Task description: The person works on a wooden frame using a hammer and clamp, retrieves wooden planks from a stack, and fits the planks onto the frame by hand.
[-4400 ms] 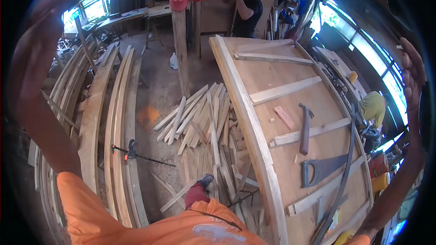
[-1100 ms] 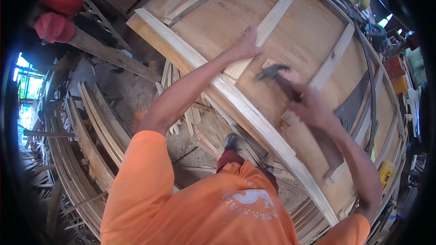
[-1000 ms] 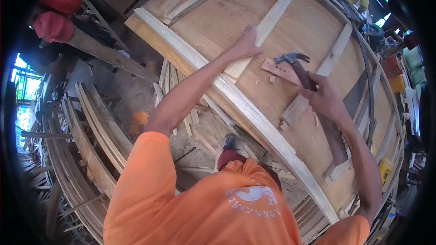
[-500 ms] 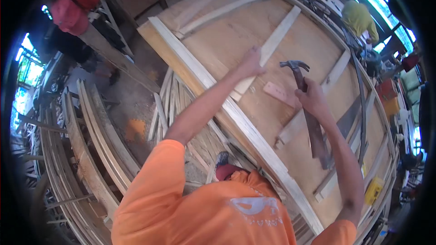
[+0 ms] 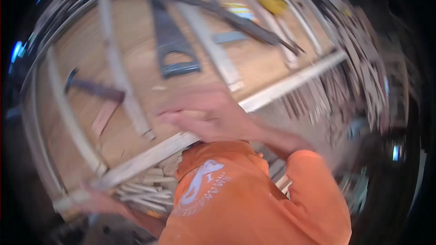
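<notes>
My right hand [image 5: 206, 113] is above the near edge of a large wooden panel [image 5: 136, 31], smeared by motion. Its fingers point left and look partly bent, but whether they hold anything is unclear. At the panel's lower left corner, my left hand [image 5: 97, 199] is beside the pale edge strip [image 5: 290, 84], its fingers blurred too. A claw hammer [image 5: 97, 89] lies on the panel, its handle end by a wooden slat [image 5: 119, 66]. Below that handle lies a small pinkish wood piece [image 5: 105, 117]. Farther up, a handsaw [image 5: 175, 41] rests with its handle toward me.
A long dark bar [image 5: 240, 25] lies slantwise across the slats. A yellow object [image 5: 272, 2], too blurred to name, sits at the panel's upper right. Cut sticks [image 5: 147, 190] are heaped below the near edge. Stacked timber [image 5: 359, 68] stands at the right.
The view has swung to the right. The hammer, held in my right hand before, now lies on the panel. My left hand has gone from a slat to the panel's near corner.
</notes>
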Demonstrator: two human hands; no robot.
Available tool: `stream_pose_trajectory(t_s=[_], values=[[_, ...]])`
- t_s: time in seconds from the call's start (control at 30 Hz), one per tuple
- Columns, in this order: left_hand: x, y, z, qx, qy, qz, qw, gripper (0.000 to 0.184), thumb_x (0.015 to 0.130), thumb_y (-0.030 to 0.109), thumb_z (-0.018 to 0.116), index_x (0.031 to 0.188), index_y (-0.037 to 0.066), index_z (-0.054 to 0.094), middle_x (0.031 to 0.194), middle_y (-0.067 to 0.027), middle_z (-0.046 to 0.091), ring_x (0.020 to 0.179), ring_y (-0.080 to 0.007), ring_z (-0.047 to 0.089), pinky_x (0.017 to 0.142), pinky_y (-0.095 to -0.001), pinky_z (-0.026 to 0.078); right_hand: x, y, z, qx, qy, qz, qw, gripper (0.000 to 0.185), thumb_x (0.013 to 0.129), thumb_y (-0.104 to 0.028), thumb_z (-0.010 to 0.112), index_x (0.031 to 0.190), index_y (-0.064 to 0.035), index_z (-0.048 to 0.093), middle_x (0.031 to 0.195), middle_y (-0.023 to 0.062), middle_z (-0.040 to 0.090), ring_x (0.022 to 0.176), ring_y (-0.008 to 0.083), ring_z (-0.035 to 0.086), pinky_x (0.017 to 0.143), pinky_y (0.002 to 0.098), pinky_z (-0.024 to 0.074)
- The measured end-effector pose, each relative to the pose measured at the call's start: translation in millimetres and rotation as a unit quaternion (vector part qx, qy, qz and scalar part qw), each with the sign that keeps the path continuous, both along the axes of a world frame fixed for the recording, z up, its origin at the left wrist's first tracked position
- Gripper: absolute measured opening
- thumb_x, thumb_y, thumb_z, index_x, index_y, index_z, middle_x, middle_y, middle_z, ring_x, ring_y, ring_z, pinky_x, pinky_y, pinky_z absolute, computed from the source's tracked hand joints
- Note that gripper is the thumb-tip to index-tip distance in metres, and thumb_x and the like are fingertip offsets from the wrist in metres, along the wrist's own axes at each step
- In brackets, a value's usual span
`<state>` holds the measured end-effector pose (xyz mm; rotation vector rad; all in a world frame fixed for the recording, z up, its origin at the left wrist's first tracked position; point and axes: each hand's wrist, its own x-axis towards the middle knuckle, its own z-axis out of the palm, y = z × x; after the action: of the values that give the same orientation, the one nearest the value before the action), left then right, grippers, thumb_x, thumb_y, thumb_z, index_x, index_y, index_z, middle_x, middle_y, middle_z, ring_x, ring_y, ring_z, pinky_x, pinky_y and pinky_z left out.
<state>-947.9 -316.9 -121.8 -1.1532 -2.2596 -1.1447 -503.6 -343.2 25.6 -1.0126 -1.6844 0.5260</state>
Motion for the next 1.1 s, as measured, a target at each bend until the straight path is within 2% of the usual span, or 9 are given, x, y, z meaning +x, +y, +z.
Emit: stream_pose_trajectory(t_s=[0.07,0.17,0.4,0.57,0.9,0.97,1.0,1.03,1.1], values=[[20,-21,-13,0.034,-0.132,-0.032,0.990,0.081,0.088,0.038,0.087,0.139,-0.014,0.052,0.123,-0.0273,0.068,0.102,-0.0331,0.071,0.091,-0.0436,0.061,39,-72,-47,-0.101,0.165,-0.287,0.938,0.015,0.099,-0.013,0.070,0.108,-0.0027,0.077,0.096,0.0050,0.077,0.077,0.0134,0.065,0.071,0.0347,0.0535],[47,-30,-28,0.011,-0.373,-0.104,0.922,0.076,0.090,0.032,0.086,0.139,-0.014,0.051,0.129,-0.0261,0.065,0.105,-0.0312,0.070,0.094,-0.0434,0.060,118,-175,-134,-0.109,0.295,-0.661,0.681,0.034,0.103,-0.032,0.068,0.125,-0.0073,0.069,0.094,-0.0014,0.065,0.085,0.0105,0.057,0.086,0.0323,0.0503],[27,-20,-48,0.025,-0.513,-0.131,0.848,0.057,0.093,0.016,0.079,0.133,-0.016,0.053,0.124,-0.0228,0.066,0.106,-0.0270,0.068,0.089,-0.0439,0.061,257,-142,-135,-0.191,0.450,-0.522,0.699,0.064,0.094,-0.037,0.080,0.140,-0.0001,0.056,0.134,0.0151,0.061,0.123,0.0264,0.061,0.107,0.0470,0.0506],[-23,-63,-71,0.143,-0.571,-0.148,0.795,0.035,0.090,0.003,0.070,0.119,-0.012,0.057,0.112,-0.0175,0.065,0.101,-0.0252,0.065,0.094,-0.0413,0.057,295,-152,-189,-0.156,0.573,-0.462,0.659,0.047,0.087,0.002,0.071,0.131,0.0042,0.056,0.123,0.0158,0.064,0.111,0.0302,0.066,0.103,0.0477,0.0563],[-45,-100,-89,0.150,-0.612,-0.096,0.771,0.032,0.088,0.004,0.068,0.117,-0.007,0.061,0.120,-0.0172,0.062,0.118,-0.0260,0.059,0.110,-0.0431,0.046,286,-199,-216,-0.133,0.645,-0.388,0.645,0.054,0.087,-0.003,0.068,0.136,0.0037,0.047,0.119,0.0190,0.061,0.115,0.0355,0.064,0.111,0.0526,0.0522],[-22,-117,-70,-0.003,-0.422,-0.112,0.900,0.027,0.091,-0.005,0.067,0.117,-0.007,0.066,0.120,-0.0212,0.063,0.110,-0.0298,0.062,0.105,-0.0459,0.053,287,-211,-220,-0.052,0.632,-0.359,0.685,0.054,0.087,0.000,0.065,0.136,0.0058,0.043,0.119,0.0195,0.062,0.118,0.0366,0.064,0.112,0.0584,0.0510],[-42,-124,-79,0.108,-0.479,-0.156,0.857,0.029,0.091,-0.009,0.066,0.120,-0.007,0.066,0.117,-0.0235,0.065,0.107,-0.0323,0.064,0.102,-0.0482,0.056,279,-211,-209,-0.019,0.623,-0.378,0.685,0.052,0.087,0.002,0.063,0.136,0.0058,0.044,0.118,0.0183,0.063,0.119,0.0364,0.064,0.112,0.0594,0.0507],[-81,-139,-106,-0.013,-0.154,-0.203,0.967,0.029,0.091,-0.007,0.067,0.121,-0.006,0.066,0.125,-0.0275,0.066,0.113,-0.0365,0.065,0.105,-0.0495,0.055,269,-214,-192,0.007,0.642,-0.370,0.671,0.054,0.086,0.003,0.061,0.138,0.0064,0.044,0.120,0.0189,0.062,0.123,0.0374,0.062,0.113,0.0588,0.0507],[-21,-134,-34,0.195,-0.468,-0.325,0.799,0.043,0.100,0.017,0.061,0.131,-0.014,0.063,0.136,-0.0290,0.063,0.130,-0.0337,0.061,0.119,-0.0462,0.044,279,-234,-182,0.030,0.640,-0.355,0.681,0.059,0.085,0.003,0.059,0.141,0.0074,0.043,0.123,0.0191,0.061,0.128,0.0372,0.060,0.114,0.0575,0.0506]])
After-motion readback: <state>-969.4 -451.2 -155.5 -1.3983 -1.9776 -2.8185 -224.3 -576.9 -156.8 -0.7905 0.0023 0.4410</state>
